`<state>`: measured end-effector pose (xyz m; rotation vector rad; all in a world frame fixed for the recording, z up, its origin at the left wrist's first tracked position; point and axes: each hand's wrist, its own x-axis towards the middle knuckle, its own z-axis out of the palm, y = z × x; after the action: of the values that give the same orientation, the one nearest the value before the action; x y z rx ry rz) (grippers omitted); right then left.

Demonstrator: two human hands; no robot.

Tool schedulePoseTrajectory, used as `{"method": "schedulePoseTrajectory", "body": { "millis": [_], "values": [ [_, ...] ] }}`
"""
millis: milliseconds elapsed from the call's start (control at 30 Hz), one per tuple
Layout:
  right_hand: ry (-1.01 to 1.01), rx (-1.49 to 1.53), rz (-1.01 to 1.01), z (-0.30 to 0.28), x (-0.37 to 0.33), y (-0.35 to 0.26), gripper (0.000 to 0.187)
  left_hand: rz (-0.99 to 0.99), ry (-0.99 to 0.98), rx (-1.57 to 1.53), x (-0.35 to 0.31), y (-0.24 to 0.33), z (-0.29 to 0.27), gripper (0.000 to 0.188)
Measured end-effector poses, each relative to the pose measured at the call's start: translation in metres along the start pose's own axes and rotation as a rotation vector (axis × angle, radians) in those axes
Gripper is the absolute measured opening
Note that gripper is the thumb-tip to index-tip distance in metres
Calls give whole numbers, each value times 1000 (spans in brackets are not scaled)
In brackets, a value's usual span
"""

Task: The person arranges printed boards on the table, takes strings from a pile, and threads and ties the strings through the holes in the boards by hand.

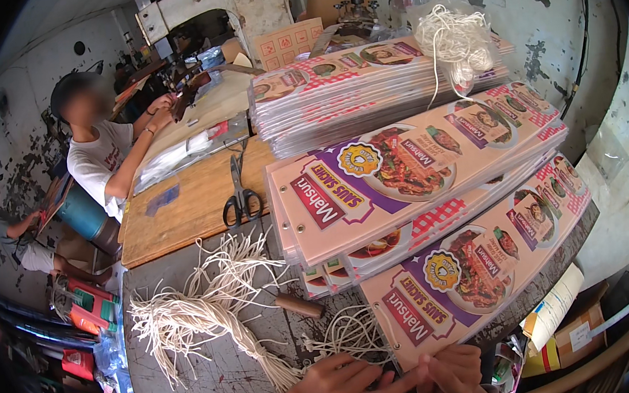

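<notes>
At the near edge, my left hand (351, 384) and my right hand (451, 377) meet just below the lower end of a long peach and purple printed sign (479, 256) with food pictures. The fingers of both hands are bent and closed together; whatever they pinch is too small or hidden to make out. A thin white cord (383, 319) runs by the sign's corner, close to the eyelets. Loose white cords (350, 329) lie beside my left hand, and a big bundle of white cords (224, 319) spreads to its left. Between them rests a short brown cylinder (300, 305).
Stacks of plastic-covered signs (374, 183) rise behind, topped by a bag of white cord (458, 38). Black-handled scissors (240, 196) lie on a wooden board (188, 216). At the far left, a person (93, 142) works at the table; another person (22, 225) sits beyond.
</notes>
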<state>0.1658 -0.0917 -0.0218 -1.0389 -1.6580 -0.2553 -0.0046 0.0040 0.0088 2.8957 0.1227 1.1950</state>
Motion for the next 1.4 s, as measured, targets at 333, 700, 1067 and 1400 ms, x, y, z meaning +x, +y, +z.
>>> {"method": "schedulePoseTrajectory", "body": {
  "millis": [333,700,1067,1400],
  "values": [
    [-116,-509,339,-3,22,-8,30,-370,-84,283,-1,13,6,44],
    [-192,-501,423,4,25,-7,39,-400,-192,96,-4,10,8,45],
    [-193,-425,405,6,27,-5,33,-270,-355,26,3,6,1,47],
    [-208,-386,394,4,24,-3,29,-328,-225,-227,-5,3,7,47]
  ]
}}
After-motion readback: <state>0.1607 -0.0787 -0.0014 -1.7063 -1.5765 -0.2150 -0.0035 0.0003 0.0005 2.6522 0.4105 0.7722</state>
